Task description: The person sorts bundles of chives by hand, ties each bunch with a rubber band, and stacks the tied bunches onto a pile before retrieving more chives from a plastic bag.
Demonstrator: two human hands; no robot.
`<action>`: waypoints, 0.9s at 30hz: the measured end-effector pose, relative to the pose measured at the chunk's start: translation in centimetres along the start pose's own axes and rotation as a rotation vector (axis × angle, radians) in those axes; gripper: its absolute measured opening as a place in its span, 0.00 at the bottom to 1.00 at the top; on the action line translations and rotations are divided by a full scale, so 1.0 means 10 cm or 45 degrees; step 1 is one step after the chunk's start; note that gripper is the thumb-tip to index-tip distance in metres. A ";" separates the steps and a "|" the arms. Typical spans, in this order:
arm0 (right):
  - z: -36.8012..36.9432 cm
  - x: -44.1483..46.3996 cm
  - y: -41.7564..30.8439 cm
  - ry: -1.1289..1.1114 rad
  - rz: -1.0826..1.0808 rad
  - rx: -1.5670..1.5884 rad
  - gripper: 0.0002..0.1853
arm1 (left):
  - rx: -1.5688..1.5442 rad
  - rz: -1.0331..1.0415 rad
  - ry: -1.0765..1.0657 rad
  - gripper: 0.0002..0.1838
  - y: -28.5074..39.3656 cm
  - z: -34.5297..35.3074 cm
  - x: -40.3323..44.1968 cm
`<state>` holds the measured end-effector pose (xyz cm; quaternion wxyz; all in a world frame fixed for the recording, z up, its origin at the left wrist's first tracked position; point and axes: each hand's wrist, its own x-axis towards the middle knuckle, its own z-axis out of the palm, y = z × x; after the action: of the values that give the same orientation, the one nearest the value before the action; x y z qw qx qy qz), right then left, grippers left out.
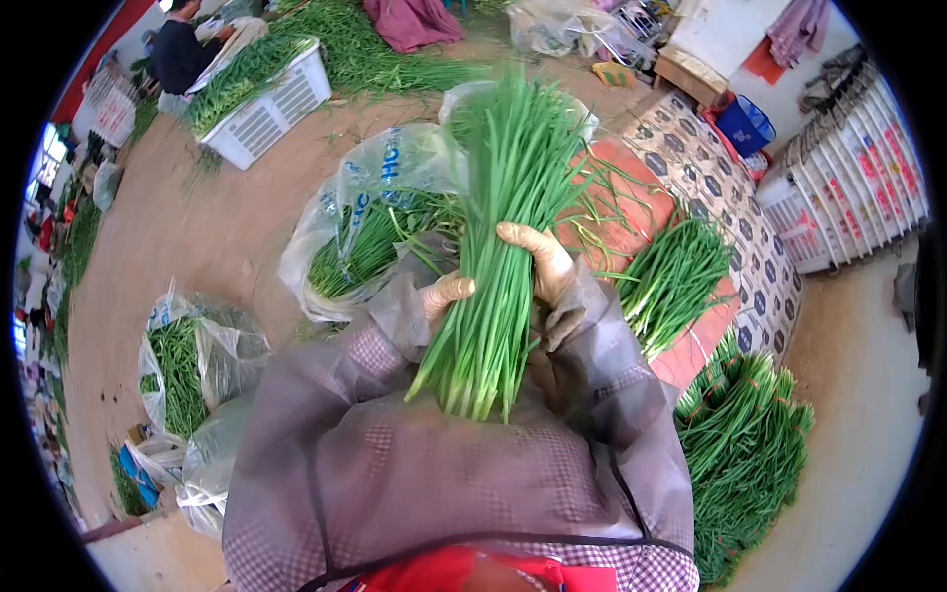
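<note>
A thick bunch of garlic chives (508, 217) stands upright before my chest, pale cut ends down near my lap and green tips away from me. My left hand (447, 294) is closed around its left side, and my right hand (541, 259) grips it from the right, thumb across the front. Both hands look covered by thin, pale gloves; most fingers are hidden behind the stems. Right of the bunch, a smaller pile of chives (676, 281) and loose blades lie on a reddish board or mat (631, 183). The far tips are slightly blurred.
An open plastic bag (316, 237) of greens sits left of my hands; another bag (232, 350) is farther left. Tied chive bundles (745, 444) are heaped at my right. Beyond are a white crate (286, 109), a seated person (182, 49), a blue bucket (745, 126) and stacked crates (838, 187).
</note>
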<state>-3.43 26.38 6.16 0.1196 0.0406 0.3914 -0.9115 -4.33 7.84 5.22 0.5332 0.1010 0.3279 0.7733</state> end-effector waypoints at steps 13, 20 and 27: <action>-0.09 0.01 0.50 0.102 -0.078 -0.062 0.27 | 0.072 -0.035 0.144 0.30 -0.01 -0.47 0.07; -0.17 -0.03 0.60 0.150 -0.119 0.172 0.22 | -0.022 -0.126 0.198 0.30 0.06 -0.44 0.04; -0.02 -0.11 0.52 0.218 -0.166 0.002 0.26 | 0.093 -0.143 0.212 0.30 0.00 -0.39 0.16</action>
<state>-1.10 23.29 2.52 0.0262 0.0929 0.4011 -0.9109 -6.98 7.74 1.90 0.5426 0.0372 0.4042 0.7354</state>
